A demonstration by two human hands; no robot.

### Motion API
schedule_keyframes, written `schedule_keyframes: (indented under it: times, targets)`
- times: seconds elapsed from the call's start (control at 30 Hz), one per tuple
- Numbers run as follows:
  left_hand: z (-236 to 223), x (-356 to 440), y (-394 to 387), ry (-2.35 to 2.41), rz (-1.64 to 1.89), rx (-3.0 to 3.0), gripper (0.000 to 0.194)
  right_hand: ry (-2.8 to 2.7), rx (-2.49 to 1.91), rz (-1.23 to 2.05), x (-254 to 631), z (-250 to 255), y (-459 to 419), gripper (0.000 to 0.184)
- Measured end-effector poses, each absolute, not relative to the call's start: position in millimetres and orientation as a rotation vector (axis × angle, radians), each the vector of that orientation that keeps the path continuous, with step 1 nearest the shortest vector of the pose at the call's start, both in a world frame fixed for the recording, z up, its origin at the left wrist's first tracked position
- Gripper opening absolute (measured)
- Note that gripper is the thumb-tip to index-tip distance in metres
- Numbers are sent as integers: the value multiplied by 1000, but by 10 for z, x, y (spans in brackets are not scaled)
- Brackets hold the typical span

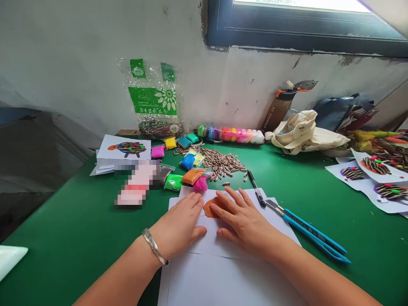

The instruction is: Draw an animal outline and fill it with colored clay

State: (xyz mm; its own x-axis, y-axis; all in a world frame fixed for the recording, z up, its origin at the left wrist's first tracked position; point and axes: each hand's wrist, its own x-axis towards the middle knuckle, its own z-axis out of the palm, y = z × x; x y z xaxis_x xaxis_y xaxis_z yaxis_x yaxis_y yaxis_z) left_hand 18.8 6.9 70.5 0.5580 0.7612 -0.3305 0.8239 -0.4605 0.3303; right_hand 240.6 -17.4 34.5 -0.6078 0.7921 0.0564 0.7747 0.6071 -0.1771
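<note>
A flattened patch of orange clay lies on a sheet of white paper in front of me. My right hand rests over its right part, fingers spread, with fingertips on the clay. To the left of the patch, my left hand lies flat on the paper, its fingers stretched out beside the clay. A thin drawn line shows on the paper between the hands. Just beyond the sheet are packets of orange clay, green clay and pink clay.
Striped sunflower seeds lie heaped behind the packets. A black pen and a blue utility knife lie to the right. Finished seed pictures sit far right, another picture at left. A bottle leans on the wall.
</note>
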Motion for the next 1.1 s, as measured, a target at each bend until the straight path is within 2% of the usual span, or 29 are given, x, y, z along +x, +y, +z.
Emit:
schedule_keyframes:
  times: [0.17,0.33,0.57,1.1]
  targets:
    - [695,174,61,1270,-190,2345,57,-2731,-1311,210,2396,370,-188,51]
    - [699,183,60,1275,-177,2340,62,-2731,-1249,234,2382,350,-201,50]
    - [703,177,52,1264,-154,2337,59,-2709,-1265,255,2309,365,-206,52]
    - [678,170,50,1240,-140,2395,61,-2620,-1203,131,2172,365,-198,35]
